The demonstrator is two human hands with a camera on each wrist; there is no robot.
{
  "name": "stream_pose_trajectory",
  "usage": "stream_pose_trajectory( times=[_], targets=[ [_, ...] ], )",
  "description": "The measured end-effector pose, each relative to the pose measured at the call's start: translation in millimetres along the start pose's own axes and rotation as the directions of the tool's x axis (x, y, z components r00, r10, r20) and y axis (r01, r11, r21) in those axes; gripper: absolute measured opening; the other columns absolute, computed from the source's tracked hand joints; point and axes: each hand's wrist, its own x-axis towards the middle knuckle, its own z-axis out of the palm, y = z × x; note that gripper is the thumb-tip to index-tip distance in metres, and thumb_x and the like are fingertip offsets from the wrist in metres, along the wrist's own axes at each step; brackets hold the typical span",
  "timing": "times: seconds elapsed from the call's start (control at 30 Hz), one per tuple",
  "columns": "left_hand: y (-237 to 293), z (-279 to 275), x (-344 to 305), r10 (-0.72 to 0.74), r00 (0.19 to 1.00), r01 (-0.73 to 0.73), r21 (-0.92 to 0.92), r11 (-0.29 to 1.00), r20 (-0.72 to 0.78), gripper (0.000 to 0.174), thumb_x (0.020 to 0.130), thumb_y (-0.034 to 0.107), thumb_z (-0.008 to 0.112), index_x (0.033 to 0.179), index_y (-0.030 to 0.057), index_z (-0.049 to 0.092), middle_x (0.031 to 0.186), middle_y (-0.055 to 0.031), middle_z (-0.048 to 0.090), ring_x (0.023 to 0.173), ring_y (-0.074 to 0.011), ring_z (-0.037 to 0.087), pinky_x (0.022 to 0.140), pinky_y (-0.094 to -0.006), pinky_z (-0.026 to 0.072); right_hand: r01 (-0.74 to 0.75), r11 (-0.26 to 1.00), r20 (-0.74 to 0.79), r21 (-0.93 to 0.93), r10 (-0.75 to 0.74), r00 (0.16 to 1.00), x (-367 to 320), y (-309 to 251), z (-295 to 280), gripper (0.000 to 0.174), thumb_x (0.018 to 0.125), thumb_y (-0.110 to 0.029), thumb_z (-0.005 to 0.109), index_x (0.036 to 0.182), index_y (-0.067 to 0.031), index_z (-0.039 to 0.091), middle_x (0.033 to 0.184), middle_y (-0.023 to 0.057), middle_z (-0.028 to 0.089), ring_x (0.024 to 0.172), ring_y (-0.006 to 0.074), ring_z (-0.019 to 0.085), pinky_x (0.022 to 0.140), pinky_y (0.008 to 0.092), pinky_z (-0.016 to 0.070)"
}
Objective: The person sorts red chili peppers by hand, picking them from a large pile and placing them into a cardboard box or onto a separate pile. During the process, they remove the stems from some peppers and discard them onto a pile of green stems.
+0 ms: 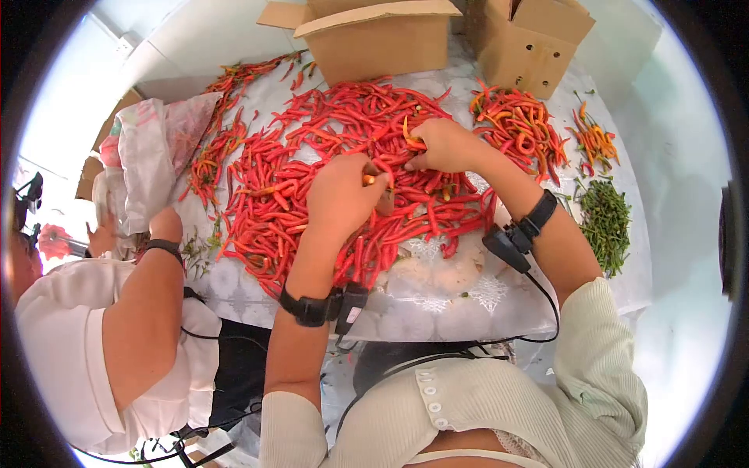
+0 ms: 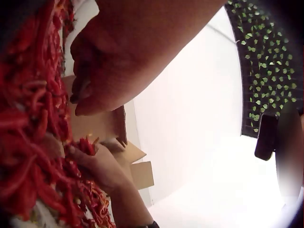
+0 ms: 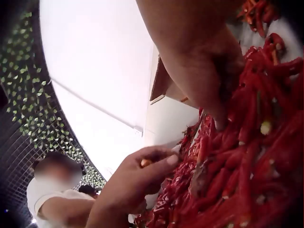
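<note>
Head view: L hand (image 1: pixel 343 195) pinches a chilli (image 1: pixel 367 179); R hand (image 1: pixel 446 147), fingers curled, holds an orange chilli (image 1: pixel 411 137), both over the pile (image 1: pixel 343 117), mid-table (image 1: pixel 437 288). Step, prob.: sorting pods. Next calls for lifting singles w/o dragging neighbours.

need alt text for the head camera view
Two hands work in a heap of long red chili peppers on a pale patterned table: the left hand pinches a small orange piece, the right hand grips an orange chili. Brown cardboard boxes stand behind.
</note>
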Motion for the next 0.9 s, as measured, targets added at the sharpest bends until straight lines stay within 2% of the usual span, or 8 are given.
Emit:
stream_pose_trajectory(
  times=[0.07, 0.17, 0.27, 0.4, 0.5, 0.63, 0.73, 0.9],
  targets=[
    [7, 6, 6, -0.040, 0.992, 0.031, 0.077, 0.997, 0.122, 0.032, 0.074, 0.032, 0.073, 0.085, 0.0035, 0.065, 0.084, -0.0170, 0.064, 0.081, -0.0340, 0.063, 0.072, -0.0412, 0.0495, -0.023, 1.000, 0.016, 0.015, 0.023, 1.000, -12, -8, -9, 0.042, 0.073, -0.038, 0.075, 0.083, 0.0002, 0.062, 0.080, 0.0188, 0.062, 0.076, 0.0323, 0.061, 0.068, 0.0408, 0.0459],
    [2, 12, 8, -0.049, 0.991, 0.038, 0.084, 0.996, 0.128, 0.028, 0.071, 0.028, 0.072, 0.082, 0.0033, 0.064, 0.083, -0.0180, 0.064, 0.081, -0.0352, 0.063, 0.071, -0.0428, 0.0498, -0.126, 0.973, 0.184, 0.192, 0.091, 0.979, -28, -2, -24, 0.039, 0.071, -0.034, 0.078, 0.083, 0.0000, 0.064, 0.075, 0.0144, 0.064, 0.070, 0.0234, 0.060, 0.066, 0.0360, 0.0459],
    [-16, 3, 1, -0.043, 0.997, 0.041, 0.018, 0.999, 0.068, 0.024, 0.069, 0.024, 0.069, 0.078, 0.0027, 0.062, 0.080, -0.0190, 0.062, 0.078, -0.0340, 0.062, 0.070, -0.0422, 0.0490, -0.052, 0.912, 0.237, 0.408, -0.051, 0.970, -51, 3, -34, 0.032, 0.071, -0.026, 0.080, 0.084, -0.0006, 0.066, 0.073, 0.0102, 0.066, 0.066, 0.0164, 0.059, 0.064, 0.0326, 0.0457],
    [-47, -22, -13, -0.080, 0.996, 0.084, -0.183, 0.980, 0.030, 0.018, 0.071, 0.016, 0.065, 0.080, 0.0014, 0.058, 0.073, -0.0121, 0.057, 0.067, -0.0229, 0.057, 0.062, -0.0354, 0.0449, -0.105, 0.937, 0.245, 0.333, 0.022, 0.969, -58, 18, -38, 0.028, 0.074, -0.020, 0.078, 0.090, 0.0001, 0.068, 0.075, 0.0088, 0.068, 0.067, 0.0140, 0.059, 0.064, 0.0340, 0.0467],
    [-55, -31, -22, -0.182, 0.979, 0.197, -0.601, 0.774, 0.087, 0.014, 0.074, 0.007, 0.061, 0.087, 0.0014, 0.056, 0.071, -0.0022, 0.050, 0.062, -0.0115, 0.048, 0.057, -0.0277, 0.0392, -0.170, 0.925, 0.008, 0.339, 0.177, 0.984, -50, 22, -40, 0.029, 0.077, -0.024, 0.075, 0.090, 0.0003, 0.067, 0.076, 0.0115, 0.068, 0.069, 0.0175, 0.062, 0.066, 0.0353, 0.0474],
    [-33, -44, -32, -0.293, 0.938, 0.337, -0.687, 0.644, 0.186, 0.023, 0.078, 0.008, 0.057, 0.101, 0.0094, 0.057, 0.077, 0.0050, 0.052, 0.065, -0.0047, 0.046, 0.055, -0.0195, 0.0339, -0.130, 0.986, -0.195, 0.103, 0.148, 0.969, -24, 33, -24, 0.034, 0.080, -0.032, 0.070, 0.087, 0.0009, 0.066, 0.076, 0.0190, 0.065, 0.072, 0.0307, 0.064, 0.067, 0.0388, 0.0477],
    [-22, -40, -34, -0.314, 0.937, 0.321, -0.740, 0.590, 0.156, 0.025, 0.079, 0.006, 0.055, 0.104, 0.0063, 0.059, 0.078, 0.0038, 0.051, 0.066, -0.0051, 0.048, 0.053, -0.0201, 0.0342, -0.076, 0.994, -0.125, 0.081, 0.086, 0.988, -12, 31, -14, 0.037, 0.079, -0.036, 0.070, 0.086, -0.0003, 0.066, 0.076, 0.0191, 0.065, 0.075, 0.0332, 0.064, 0.069, 0.0398, 0.0485],
    [-15, -39, -34, -0.315, 0.927, 0.351, -0.758, 0.550, 0.202, 0.025, 0.079, 0.002, 0.053, 0.103, 0.0028, 0.060, 0.081, 0.0010, 0.054, 0.065, -0.0056, 0.049, 0.050, -0.0211, 0.0343, -0.312, 0.938, 0.018, -0.154, 0.318, 0.948, -13, -22, -20, 0.050, 0.072, -0.049, 0.071, 0.089, -0.0022, 0.067, 0.089, 0.0174, 0.067, 0.086, 0.0345, 0.064, 0.076, 0.0446, 0.0504]
  ],
)
